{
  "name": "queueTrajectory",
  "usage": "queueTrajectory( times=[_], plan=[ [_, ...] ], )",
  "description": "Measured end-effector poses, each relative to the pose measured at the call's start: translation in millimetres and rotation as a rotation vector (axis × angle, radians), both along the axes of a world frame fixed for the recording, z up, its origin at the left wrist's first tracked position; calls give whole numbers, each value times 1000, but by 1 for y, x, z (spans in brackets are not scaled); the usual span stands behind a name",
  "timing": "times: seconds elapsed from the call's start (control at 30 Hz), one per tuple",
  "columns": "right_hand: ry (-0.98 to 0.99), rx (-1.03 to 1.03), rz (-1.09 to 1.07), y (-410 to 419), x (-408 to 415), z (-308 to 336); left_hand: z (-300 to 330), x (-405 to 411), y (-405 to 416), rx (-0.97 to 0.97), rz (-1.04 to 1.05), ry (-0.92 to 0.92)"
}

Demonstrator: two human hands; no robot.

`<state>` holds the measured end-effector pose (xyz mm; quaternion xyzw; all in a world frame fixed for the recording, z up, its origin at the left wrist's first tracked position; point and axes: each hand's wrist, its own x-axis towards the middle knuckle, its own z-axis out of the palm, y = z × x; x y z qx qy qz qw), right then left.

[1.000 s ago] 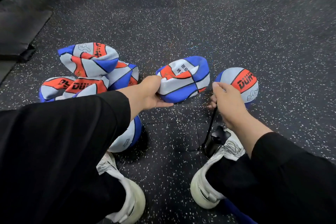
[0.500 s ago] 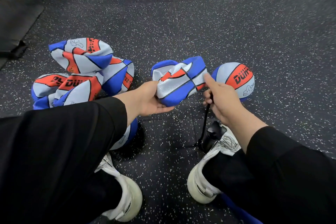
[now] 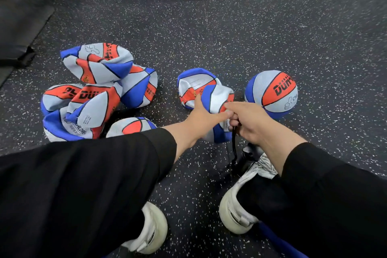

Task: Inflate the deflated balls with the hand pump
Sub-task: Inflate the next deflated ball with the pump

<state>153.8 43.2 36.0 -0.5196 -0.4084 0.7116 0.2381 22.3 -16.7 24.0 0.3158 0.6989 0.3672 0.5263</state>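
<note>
My left hand [image 3: 202, 116] grips a crumpled, deflated red, white and blue ball [image 3: 204, 92] in the middle of the floor. My right hand [image 3: 250, 123] pinches the end of the pump's black hose [image 3: 234, 146] against the ball's near side; the needle tip is hidden by my fingers. The hose runs down to the dark pump body [image 3: 247, 158], which lies against my right shoe. A round, inflated ball [image 3: 272, 93] sits just right of the held one.
A heap of several deflated balls [image 3: 98, 90] lies at the left, with another rounder ball [image 3: 132, 125] partly behind my left sleeve. My white shoes [image 3: 240, 201] stand near the bottom. A dark mat [image 3: 18, 16] edges the speckled floor at the far left.
My left hand turned the deflated ball over and shifted its grip onto the top. My right hand brought the hose end in against the ball, beside my left thumb.
</note>
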Motion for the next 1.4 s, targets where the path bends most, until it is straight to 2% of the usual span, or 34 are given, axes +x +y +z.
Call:
queueTrajectory(
  times=[0.2, 0.33, 0.43, 0.63, 0.73, 0.9, 1.2, 1.4],
  plan=[
    [0, 6, -2, -6, -1, 10, -29, -18, 0, -108, 36, 135],
    [-2, 93, -12, -7, -3, 14, -30, -28, 3, 46, 63, 233],
    [-77, 159, -56, -8, 2, 5, -33, -38, 9, 43, 133, 373],
    [-33, 193, -34, -8, 7, 1, -46, -52, -1, -8, 136, 374],
    [-113, 256, 10, -8, 3, -3, -50, -58, -8, 38, 192, 297],
    [-144, 379, 53, -8, 3, -8, -45, -65, -16, 79, 284, -64],
    [-45, 390, -17, -6, 16, -7, -32, -61, -10, 144, 241, -274],
    [-65, 429, 2, -6, 17, -7, -33, -64, -8, 216, 206, -387]
  ],
)
